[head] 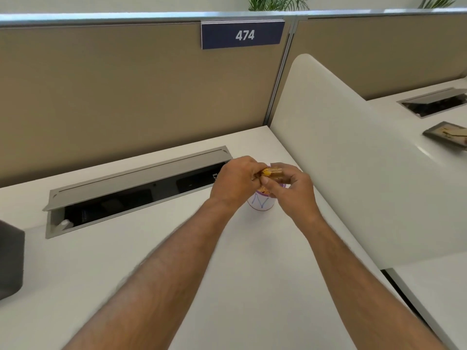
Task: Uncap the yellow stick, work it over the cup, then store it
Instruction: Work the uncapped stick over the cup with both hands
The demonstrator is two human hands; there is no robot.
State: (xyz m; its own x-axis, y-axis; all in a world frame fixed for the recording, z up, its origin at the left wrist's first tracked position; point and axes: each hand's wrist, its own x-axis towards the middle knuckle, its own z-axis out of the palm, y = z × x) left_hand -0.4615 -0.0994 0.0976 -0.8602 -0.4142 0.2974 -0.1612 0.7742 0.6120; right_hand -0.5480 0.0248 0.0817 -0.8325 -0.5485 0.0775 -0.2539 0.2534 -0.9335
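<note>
A small white cup with a purple rim and a blue scribble stands on the white desk; yellow-orange bits show inside it. Directly above the cup I hold a short yellow stick level between both hands. My left hand grips its left end, with the fingers closed around it. My right hand pinches the right part, which looks like a clear, amber-tinted cap. Both hands hide most of the stick and the cup's rim.
An open grey cable tray runs along the desk behind the hands. A dark box sits at the left edge. A white curved divider rises on the right, and a tan partition wall with a "474" sign stands behind.
</note>
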